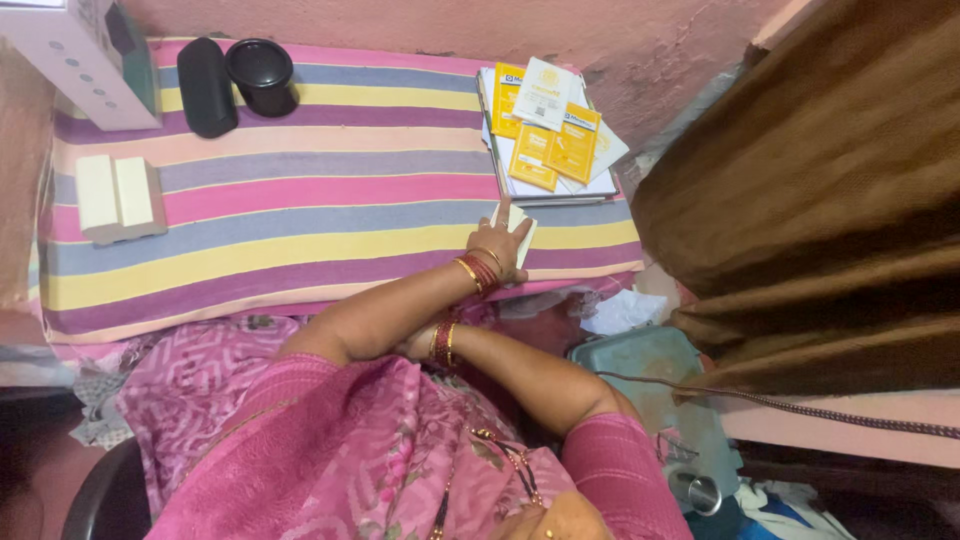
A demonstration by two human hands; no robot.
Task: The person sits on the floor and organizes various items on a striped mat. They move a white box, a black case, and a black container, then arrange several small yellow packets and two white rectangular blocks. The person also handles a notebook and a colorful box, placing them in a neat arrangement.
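A person in a pink patterned garment sat at a table covered with a striped cloth (300, 200) in bands of pink, yellow, grey and purple. The left hand (500, 250), with gold and red bangles at the wrist, lay palm down on a small white packet (518, 222) near the cloth's front right edge. The fingers were spread loosely over the packet, pressing it flat rather than gripping it; only the packet's far end and right corner showed beyond the fingertips. The right hand (418, 343) was tucked under the left forearm at the table's edge, its wrist also bangled; whether its fingers were open or curled could not be told.

Just beyond the left hand sat a stack of flat white sheets (555, 185) at the cloth's right end, topped with loose sachets (550, 125): about three yellow rectangular ones with white label panels and about three white ones, overlapping and fanned at angles.

At the far left corner stood one white box (85, 60) with a row of small dots down its side. Beside it lay one black oval case (205, 87) and one round black tub (261, 72). Two pale cream blocks (118, 195) lay side by side at the left edge.

A brown curtain (810, 190) hung at right, above a teal bin (650, 370) on the floor.
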